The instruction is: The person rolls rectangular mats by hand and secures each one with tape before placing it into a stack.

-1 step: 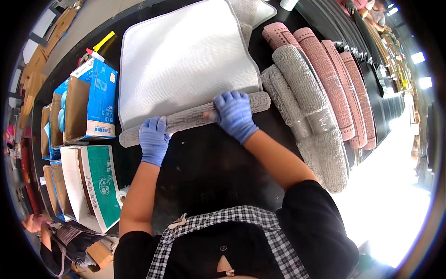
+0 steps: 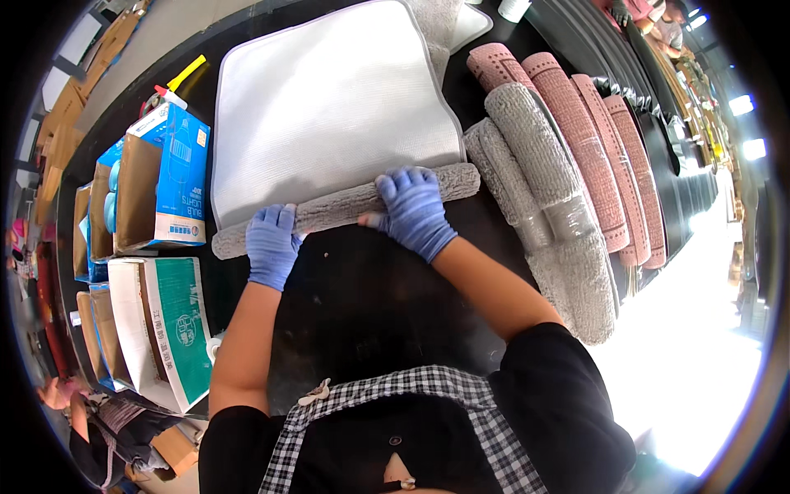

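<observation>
A mat (image 2: 346, 90) lies with its white backing up, its near edge rolled into a grey fluffy tube (image 2: 337, 206). Near the roll's left end, my gloved left hand (image 2: 272, 243) is closed over it, fingers on the far side. Right of the middle, my gloved right hand (image 2: 414, 210) wraps the same roll from above, its bare-tipped thumb at the near side. Both gloves are blue. How the fingertips sit beneath the roll is hidden.
Right of the mat lie finished-looking grey rolls (image 2: 535, 156) with a clear band and several pink rolls (image 2: 576, 148). Blue cartons (image 2: 181, 181) and a green-and-white box (image 2: 181, 329) line the left. A yellow-handled tool (image 2: 186, 72) lies behind them. Other people are in the background.
My right hand has shifted very slightly on the roll, its thumb now lower against the near side. The mat and my left hand look nearly unchanged.
</observation>
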